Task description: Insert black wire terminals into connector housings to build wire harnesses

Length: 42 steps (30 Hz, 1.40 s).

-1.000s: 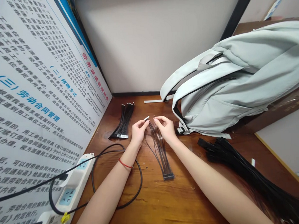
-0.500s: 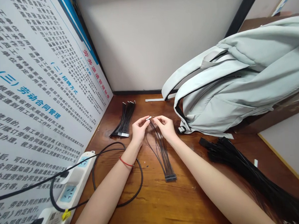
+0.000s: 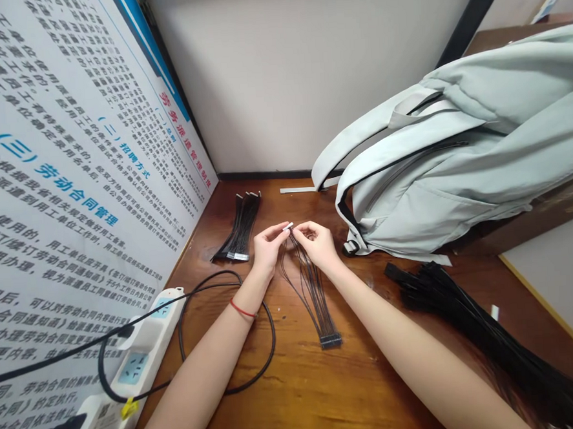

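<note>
My left hand (image 3: 268,248) pinches a small white connector (image 3: 288,227) between thumb and forefinger. Thin dark wires (image 3: 315,297) fan down from it to a wide black connector (image 3: 330,341) that lies on the table. Right beside the white connector, the thumb and forefinger of my right hand (image 3: 320,243) are pressed together on the end of one of the wires. The wire tip itself is too small to make out. A few wires on the left bow away from the rest.
A bundle of finished-looking wire harnesses (image 3: 242,227) lies behind my left hand. A black cable (image 3: 271,358) loops beside my left forearm from a power strip (image 3: 148,339). On the right are a pale backpack (image 3: 411,187) and a long bunch of black wires (image 3: 467,313).
My right fingertips have come closer to the white connector, bringing the wire up to it. My left hand keeps its pinch. The view has shifted slightly.
</note>
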Available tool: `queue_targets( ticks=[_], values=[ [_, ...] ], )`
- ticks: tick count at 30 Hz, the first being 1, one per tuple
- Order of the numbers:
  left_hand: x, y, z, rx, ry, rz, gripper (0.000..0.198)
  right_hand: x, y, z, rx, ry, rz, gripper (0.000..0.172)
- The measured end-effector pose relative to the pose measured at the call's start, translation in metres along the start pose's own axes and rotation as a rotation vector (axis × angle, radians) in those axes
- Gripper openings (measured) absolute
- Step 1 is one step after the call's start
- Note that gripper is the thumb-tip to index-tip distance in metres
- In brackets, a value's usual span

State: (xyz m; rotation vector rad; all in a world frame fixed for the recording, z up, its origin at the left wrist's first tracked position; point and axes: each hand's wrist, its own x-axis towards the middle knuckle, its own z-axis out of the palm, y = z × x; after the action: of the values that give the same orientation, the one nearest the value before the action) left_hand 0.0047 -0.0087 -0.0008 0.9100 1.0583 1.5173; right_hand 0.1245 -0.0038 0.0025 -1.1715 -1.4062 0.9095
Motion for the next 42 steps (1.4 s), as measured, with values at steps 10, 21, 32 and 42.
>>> queue_targets(
  ticks=[10, 21, 32, 42],
  values=[
    [0.0, -0.0004, 0.0001, -0.012, 0.003, -0.007, 0.03, 0.0002, -0.0011, -0.0002, -0.003, -0.023, -0.006, 0.02],
    [-0.0023, 0.0035, 0.0016, 0.006, -0.009, -0.008, 0.029, -0.0012, -0.0022, -0.0008, -0.002, -0.012, -0.008, 0.019],
    [0.0002, -0.001, 0.0, 0.031, 0.007, 0.012, 0.028, -0.0027, -0.0027, -0.001, -0.008, -0.006, -0.057, 0.019],
    [0.0013, -0.0019, -0.0016, -0.007, -0.015, -0.011, 0.03, -0.0017, 0.0008, -0.0006, 0.016, -0.029, -0.061, 0.018]
  ],
)
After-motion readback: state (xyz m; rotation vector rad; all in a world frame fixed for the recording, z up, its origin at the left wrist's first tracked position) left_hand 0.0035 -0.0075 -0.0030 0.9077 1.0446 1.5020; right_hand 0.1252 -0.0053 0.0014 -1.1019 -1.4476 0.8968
